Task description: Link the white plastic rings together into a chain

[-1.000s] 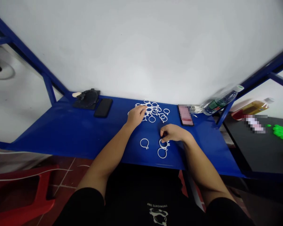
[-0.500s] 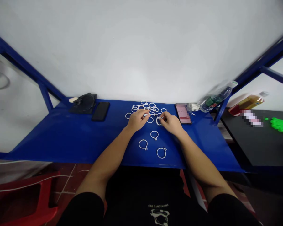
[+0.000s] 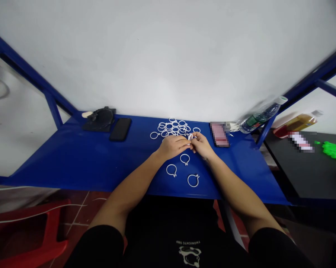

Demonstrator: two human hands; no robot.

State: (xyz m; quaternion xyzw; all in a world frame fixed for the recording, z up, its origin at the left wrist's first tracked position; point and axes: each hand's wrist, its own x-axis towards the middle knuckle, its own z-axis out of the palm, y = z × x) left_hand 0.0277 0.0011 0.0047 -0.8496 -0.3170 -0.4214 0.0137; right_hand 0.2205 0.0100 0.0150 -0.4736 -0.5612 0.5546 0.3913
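Note:
My right hand [image 3: 202,146] pinches a white plastic ring [image 3: 190,137] just above the table, near the front of a loose pile. My left hand [image 3: 173,147] has its fingertips closed on the same ring from the other side, and the two hands meet there. Fingers hide much of the ring. Behind them lies the pile of white rings [image 3: 169,127], each with a small clasp at its edge. Closer to my body, three rings lie apart: an upper one [image 3: 185,164], a left one [image 3: 168,175] and a right one [image 3: 189,184].
A black phone [image 3: 120,129] and a dark, crumpled item [image 3: 102,118] lie left on the blue table [image 3: 81,160]. At the right are a pink-screened phone [image 3: 220,136], a white cable [image 3: 234,127] and a plastic bottle [image 3: 257,120]. A black table [image 3: 304,173] adjoins, bearing green pieces [image 3: 334,150].
My left hand has moved right and slightly down from the pile to meet my right hand at the ring. The whole view has shifted slightly.

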